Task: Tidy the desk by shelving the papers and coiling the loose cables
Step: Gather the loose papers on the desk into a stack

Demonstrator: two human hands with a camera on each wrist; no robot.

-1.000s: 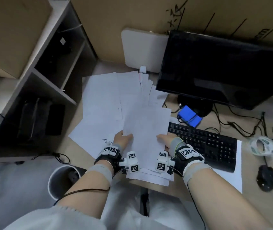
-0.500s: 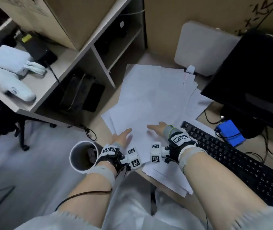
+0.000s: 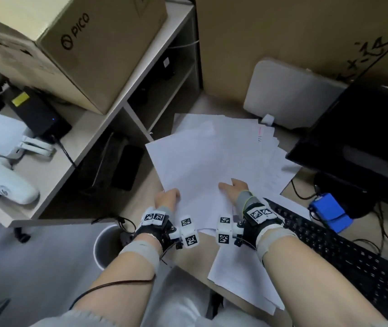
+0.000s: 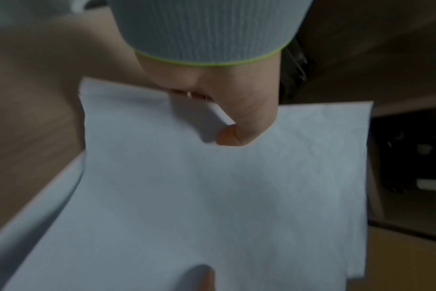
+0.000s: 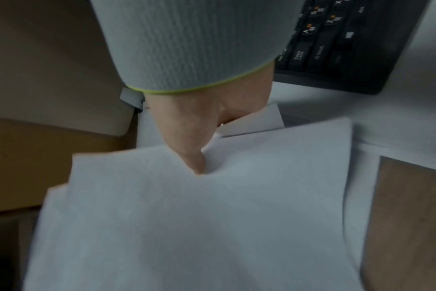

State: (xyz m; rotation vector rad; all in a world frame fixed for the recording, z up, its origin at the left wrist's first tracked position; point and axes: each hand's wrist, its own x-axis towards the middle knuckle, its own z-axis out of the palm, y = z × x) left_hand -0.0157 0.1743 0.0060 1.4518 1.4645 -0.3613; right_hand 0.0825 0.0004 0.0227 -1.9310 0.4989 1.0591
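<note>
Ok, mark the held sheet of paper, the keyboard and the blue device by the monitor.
held sheet of paper (image 3: 195, 166), head view: middle of the top page.
keyboard (image 3: 344, 253), head view: middle rows of keys.
blue device (image 3: 329, 211), head view: its top face.

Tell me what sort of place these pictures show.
Probably an office or lab workstation: a black computer keyboard lies beside a dark flat monitor on a wooden desk strewn with loose white paper sheets, and a brown cardboard box marked PICO sits atop a pale open shelf unit.
</note>
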